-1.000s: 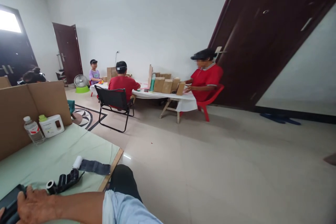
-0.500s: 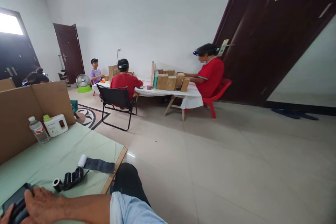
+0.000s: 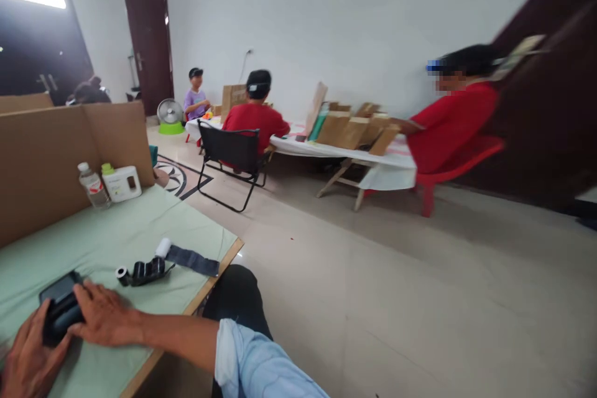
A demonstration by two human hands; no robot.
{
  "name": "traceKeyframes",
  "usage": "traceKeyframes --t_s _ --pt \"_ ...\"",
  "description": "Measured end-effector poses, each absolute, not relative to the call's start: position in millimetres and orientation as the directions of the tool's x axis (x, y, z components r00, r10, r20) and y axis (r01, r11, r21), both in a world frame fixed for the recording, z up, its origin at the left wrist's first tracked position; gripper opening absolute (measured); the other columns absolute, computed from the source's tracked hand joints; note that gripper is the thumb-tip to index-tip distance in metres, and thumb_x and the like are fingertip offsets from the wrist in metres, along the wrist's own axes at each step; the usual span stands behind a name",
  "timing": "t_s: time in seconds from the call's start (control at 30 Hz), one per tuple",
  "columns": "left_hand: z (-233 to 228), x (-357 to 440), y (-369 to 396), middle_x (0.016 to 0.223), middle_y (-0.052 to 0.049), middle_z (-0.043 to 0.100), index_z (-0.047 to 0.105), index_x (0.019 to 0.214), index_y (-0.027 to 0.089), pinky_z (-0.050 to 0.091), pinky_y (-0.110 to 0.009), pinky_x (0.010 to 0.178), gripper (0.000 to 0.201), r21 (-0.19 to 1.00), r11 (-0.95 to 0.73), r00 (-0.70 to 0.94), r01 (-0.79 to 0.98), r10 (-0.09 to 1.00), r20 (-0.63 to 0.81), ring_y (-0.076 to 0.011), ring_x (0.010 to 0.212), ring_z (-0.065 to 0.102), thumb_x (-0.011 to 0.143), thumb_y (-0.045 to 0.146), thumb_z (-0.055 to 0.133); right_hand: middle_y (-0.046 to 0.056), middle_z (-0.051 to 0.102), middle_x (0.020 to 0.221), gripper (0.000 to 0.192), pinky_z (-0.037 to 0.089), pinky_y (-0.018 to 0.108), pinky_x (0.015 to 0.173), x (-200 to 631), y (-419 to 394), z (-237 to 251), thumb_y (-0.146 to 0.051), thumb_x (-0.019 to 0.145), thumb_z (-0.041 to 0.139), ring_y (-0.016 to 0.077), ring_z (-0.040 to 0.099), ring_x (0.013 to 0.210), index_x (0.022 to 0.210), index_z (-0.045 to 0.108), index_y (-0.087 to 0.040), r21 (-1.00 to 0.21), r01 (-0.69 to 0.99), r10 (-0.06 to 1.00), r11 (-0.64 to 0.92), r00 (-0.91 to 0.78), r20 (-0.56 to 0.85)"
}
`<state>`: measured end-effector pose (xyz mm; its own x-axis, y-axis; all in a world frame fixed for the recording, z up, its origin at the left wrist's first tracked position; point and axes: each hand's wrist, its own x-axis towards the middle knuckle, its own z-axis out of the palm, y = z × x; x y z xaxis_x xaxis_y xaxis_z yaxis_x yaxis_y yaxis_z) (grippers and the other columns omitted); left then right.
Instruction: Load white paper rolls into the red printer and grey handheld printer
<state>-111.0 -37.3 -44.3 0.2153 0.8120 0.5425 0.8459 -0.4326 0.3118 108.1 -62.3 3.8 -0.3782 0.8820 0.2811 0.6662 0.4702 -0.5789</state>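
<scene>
Gripping the dark pouch (image 3: 60,310) at lower left, both the left hand (image 3: 28,357) and right hand (image 3: 106,321) should probably press evenly.

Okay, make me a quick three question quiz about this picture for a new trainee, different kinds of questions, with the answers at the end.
1. True or false: both of the person's hands are on the dark device on the green-covered table.
2. Multiple choice: what stands next to the clear water bottle by the cardboard screen? A) a red cup B) a white jug with a green cap C) a metal kettle
3. Short answer: what lies just beyond the right hand on the table?

Key
1. True: the left hand and the right hand both rest on it.
2. B, the white jug.
3. A small black roll with a dark strip running off a white core.
</scene>
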Motion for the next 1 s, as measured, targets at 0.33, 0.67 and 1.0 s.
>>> traceKeyframes --t_s 0.33,0.67,1.0 --pt "-38 -97 -57 0.15 -0.021 0.055 0.04 0.158 0.02 0.049 -0.059 0.112 0.083 0.268 -0.325 0.188 0.907 0.881 0.433 -0.0415 0.136 0.056 0.088 0.058 0.063 0.02 0.045 0.163 0.059 0.039 0.049 0.125 145 -97 -13 -0.035 0.104 0.058 0.0301 0.043 0.149 0.158 0.044 -0.014 -0.503 0.677 0.837 0.537 -0.354 0.417" --pt "-37 -94 -64 0.153 -0.021 0.053 0.038 0.16 0.021 0.049 -0.056 0.112 0.084 0.267 -0.3 0.17 0.916 0.891 0.42 -0.0403 0.14 0.054 0.089 0.053 0.069 0.019 0.064 0.136 0.064 0.042 0.048 0.114 246 -70 -8 -0.04 0.093 0.077 0.0318 0.057 0.128 0.146 0.056 -0.01 -0.392 0.846 0.931 0.36 -0.299 0.209" --pt "-41 -94 -69 0.155 -0.021 0.052 0.039 0.16 0.021 0.046 -0.058 0.115 0.083 0.304 -0.293 0.155 0.906 0.9 0.407 -0.0406 0.143 0.051 0.088 0.048 0.072 0.019 0.061 0.142 0.055 0.042 0.051 0.116 233 -72 -17 -0.034 0.095 0.074 0.0329 0.055 0.133 0.145 0.058 -0.016 -0.374 0.829 0.904 0.416 -0.33 0.273"
